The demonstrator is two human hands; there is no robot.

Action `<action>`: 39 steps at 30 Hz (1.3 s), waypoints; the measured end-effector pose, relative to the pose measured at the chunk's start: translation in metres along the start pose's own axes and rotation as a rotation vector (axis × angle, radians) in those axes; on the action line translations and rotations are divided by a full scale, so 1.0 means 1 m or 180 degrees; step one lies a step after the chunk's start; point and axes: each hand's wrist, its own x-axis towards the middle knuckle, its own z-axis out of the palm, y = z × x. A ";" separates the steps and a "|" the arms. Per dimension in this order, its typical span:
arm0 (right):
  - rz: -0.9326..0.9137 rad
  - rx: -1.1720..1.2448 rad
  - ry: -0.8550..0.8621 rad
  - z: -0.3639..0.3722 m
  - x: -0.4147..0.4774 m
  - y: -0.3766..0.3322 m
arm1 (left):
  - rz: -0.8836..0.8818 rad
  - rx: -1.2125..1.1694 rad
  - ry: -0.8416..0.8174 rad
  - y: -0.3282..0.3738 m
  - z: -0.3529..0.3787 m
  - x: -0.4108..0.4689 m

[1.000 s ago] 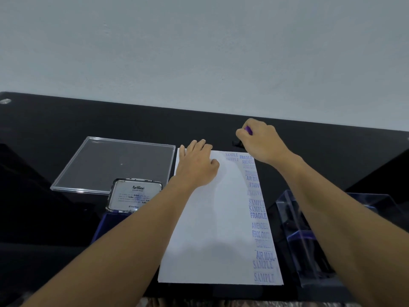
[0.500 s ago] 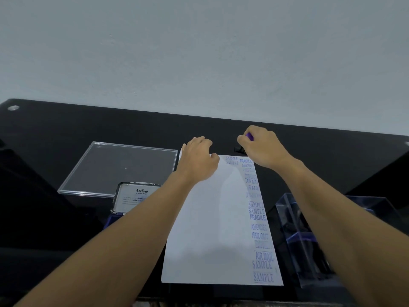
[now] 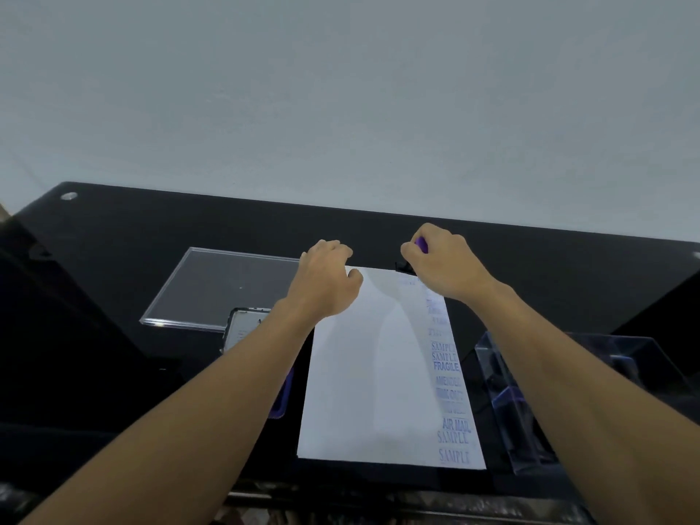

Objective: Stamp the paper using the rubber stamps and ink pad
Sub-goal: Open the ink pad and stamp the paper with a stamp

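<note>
Rubber stamp (image 3: 421, 245) at far right corner of paper (image 3: 371, 373), pinched in curled right hand (image 3: 443, 263). Grips far left corner with curled left hand (image 3: 325, 282), on black surface (image 3: 151, 221).

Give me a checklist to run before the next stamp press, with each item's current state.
1. Purple stamp gripped: ok, in right hand, at the far right corner of the paper.
2. Sheet steadied: ok, left hand rests on its far left corner.
3. Blank space: ok, only the right column is stamped.
4. Ink pad open: ok.
5. Stamp face inked: cannot tell, hidden.
</note>
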 end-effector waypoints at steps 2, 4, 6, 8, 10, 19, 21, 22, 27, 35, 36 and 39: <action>-0.0091 0.0059 -0.0032 0.007 -0.014 -0.017 | -0.0007 0.0010 0.0052 -0.007 -0.012 -0.014; -0.0166 0.0113 -0.0105 0.017 -0.030 -0.035 | -0.0073 0.0005 0.0138 -0.018 -0.024 -0.030; -0.0270 0.0130 -0.0202 0.030 -0.045 -0.051 | -0.0186 0.0011 0.0179 -0.032 -0.036 -0.047; -0.0415 0.0170 -0.0250 0.044 -0.059 -0.066 | -0.0272 0.0016 0.0193 -0.048 -0.047 -0.064; -0.0538 0.0213 -0.0281 0.057 -0.071 -0.078 | -0.0362 -0.0016 0.0246 -0.065 -0.056 -0.081; -0.0933 0.0126 -0.0706 0.103 -0.108 -0.115 | -0.0806 0.0017 0.0495 -0.128 -0.063 -0.146; -0.1037 -0.0017 -0.0836 0.112 -0.111 -0.121 | -0.0906 0.0108 0.0483 -0.140 -0.058 -0.156; -0.1079 -0.0078 -0.0875 0.116 -0.111 -0.122 | -0.0931 0.0157 0.0464 -0.144 -0.055 -0.160; -0.1285 -0.0279 -0.0922 0.134 -0.107 -0.131 | -0.0865 0.0453 0.0394 -0.159 -0.043 -0.174; -0.1603 -0.0644 -0.0762 0.157 -0.109 -0.140 | -0.0797 0.0720 0.0443 -0.161 -0.039 -0.177; -0.1636 -0.0684 -0.0737 0.159 -0.109 -0.140 | -0.0795 0.0723 0.0448 -0.161 -0.039 -0.178; -0.1712 -0.0785 -0.0683 0.163 -0.112 -0.142 | -0.0798 0.0745 0.0459 -0.161 -0.038 -0.178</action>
